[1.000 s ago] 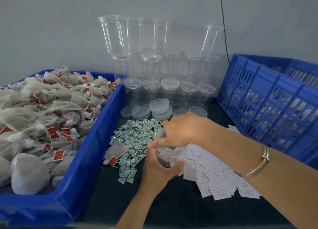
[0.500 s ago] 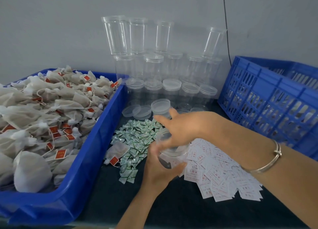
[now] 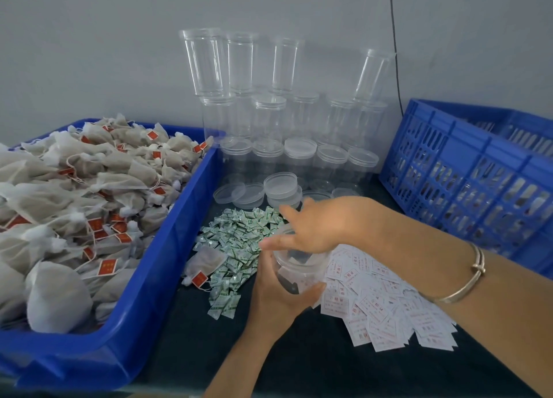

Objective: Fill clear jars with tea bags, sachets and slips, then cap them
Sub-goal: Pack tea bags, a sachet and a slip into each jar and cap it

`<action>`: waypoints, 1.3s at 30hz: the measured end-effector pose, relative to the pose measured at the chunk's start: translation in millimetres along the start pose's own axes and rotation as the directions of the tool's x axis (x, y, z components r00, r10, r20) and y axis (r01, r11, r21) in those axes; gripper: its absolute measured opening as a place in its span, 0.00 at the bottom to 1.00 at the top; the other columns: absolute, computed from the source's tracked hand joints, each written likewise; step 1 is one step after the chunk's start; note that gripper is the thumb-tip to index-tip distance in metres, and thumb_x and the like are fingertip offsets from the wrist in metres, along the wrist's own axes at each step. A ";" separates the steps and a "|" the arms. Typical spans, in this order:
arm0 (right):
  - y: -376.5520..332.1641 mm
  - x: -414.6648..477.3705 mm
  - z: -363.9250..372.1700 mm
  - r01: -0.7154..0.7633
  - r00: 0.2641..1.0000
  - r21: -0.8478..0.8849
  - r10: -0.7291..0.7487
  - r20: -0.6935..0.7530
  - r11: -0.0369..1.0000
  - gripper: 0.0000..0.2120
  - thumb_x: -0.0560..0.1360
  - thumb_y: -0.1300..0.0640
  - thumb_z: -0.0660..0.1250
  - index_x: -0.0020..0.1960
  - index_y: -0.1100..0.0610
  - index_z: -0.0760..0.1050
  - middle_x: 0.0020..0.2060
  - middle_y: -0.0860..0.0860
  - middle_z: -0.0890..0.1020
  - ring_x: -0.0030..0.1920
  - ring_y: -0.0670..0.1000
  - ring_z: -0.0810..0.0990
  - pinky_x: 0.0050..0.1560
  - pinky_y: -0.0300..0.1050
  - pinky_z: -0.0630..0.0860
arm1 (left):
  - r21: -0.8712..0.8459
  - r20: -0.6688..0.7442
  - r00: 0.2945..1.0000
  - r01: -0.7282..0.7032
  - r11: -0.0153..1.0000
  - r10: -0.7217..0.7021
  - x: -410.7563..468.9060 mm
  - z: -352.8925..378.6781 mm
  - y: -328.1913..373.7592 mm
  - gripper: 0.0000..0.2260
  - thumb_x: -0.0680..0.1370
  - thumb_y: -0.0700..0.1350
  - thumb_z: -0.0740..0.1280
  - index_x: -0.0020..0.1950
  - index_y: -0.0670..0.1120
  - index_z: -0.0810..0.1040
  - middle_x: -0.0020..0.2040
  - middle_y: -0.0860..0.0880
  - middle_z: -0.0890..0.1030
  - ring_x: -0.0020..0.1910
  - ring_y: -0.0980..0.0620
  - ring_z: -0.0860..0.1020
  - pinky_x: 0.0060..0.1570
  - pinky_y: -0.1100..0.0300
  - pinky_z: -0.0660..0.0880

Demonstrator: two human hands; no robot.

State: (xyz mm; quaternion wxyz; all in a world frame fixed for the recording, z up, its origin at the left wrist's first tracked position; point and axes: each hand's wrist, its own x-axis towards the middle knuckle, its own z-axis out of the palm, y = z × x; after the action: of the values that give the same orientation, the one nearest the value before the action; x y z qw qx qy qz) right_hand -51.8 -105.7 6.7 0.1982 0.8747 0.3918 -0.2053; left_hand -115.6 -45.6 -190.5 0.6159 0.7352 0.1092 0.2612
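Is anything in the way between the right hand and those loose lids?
Nothing visible does. The right hand is over the jar in the left hand; the lids lie just beyond, behind flat sachets.

Dark tabletop (image 3: 299,364) layout
Blue plastic tray (image 3: 167,266) of mesh tea bags (image 3: 89,188) left, blue slatted crate (image 3: 466,170) right; between them green sachets (image 3: 239,239) lie left of white paper slips (image 3: 380,305), clear plastic jars (image 3: 269,113) stacked behind.

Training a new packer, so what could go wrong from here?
Only the left hand grips the clear plastic jar while the right hand is at its mouth; it might slip, spilling contents.
The stacked clear jars behind include a tilted one; reaching for the round clear lids could topple them.
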 end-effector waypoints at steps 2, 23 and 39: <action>-1.3 -0.8 -0.9 0.032 0.999 -0.042 -0.034 -0.042 0.999 0.39 0.74 0.29 0.62 0.72 0.55 0.64 0.46 0.49 0.75 0.40 0.50 0.77 0.37 0.45 0.71 | 0.006 -0.011 1.000 -0.003 1.000 0.003 -0.7 -0.3 -1.2 0.32 0.59 0.59 0.80 0.57 0.64 0.67 0.53 0.57 0.78 0.51 0.57 0.79 0.47 0.59 0.78; -0.3 1.2 -1.0 0.032 0.999 -0.002 -0.032 0.039 0.999 0.49 0.68 0.23 0.62 0.81 0.46 0.52 0.61 0.47 0.73 0.51 0.52 0.78 0.53 0.51 0.74 | 0.031 0.004 1.000 -0.002 1.000 0.002 0.1 -0.8 1.5 0.31 0.59 0.61 0.79 0.55 0.63 0.68 0.51 0.56 0.77 0.45 0.56 0.79 0.41 0.60 0.78; 88.7 13.2 -10.3 0.178 0.832 0.432 0.099 -0.546 0.884 0.29 0.69 0.49 0.79 0.56 0.52 0.62 0.49 0.48 0.68 0.43 0.48 0.73 0.36 0.42 0.69 | 0.034 0.004 0.999 -0.038 0.999 0.038 -4.3 -1.3 4.6 0.34 0.59 0.60 0.79 0.58 0.71 0.63 0.58 0.71 0.71 0.61 0.69 0.71 0.53 0.80 0.66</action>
State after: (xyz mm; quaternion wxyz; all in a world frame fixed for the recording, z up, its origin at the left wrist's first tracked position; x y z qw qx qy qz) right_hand 26.3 -147.0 25.0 -0.1438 0.9089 0.3898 -0.0354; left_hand -120.6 -47.6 -187.0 0.5983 0.7480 0.0986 0.2699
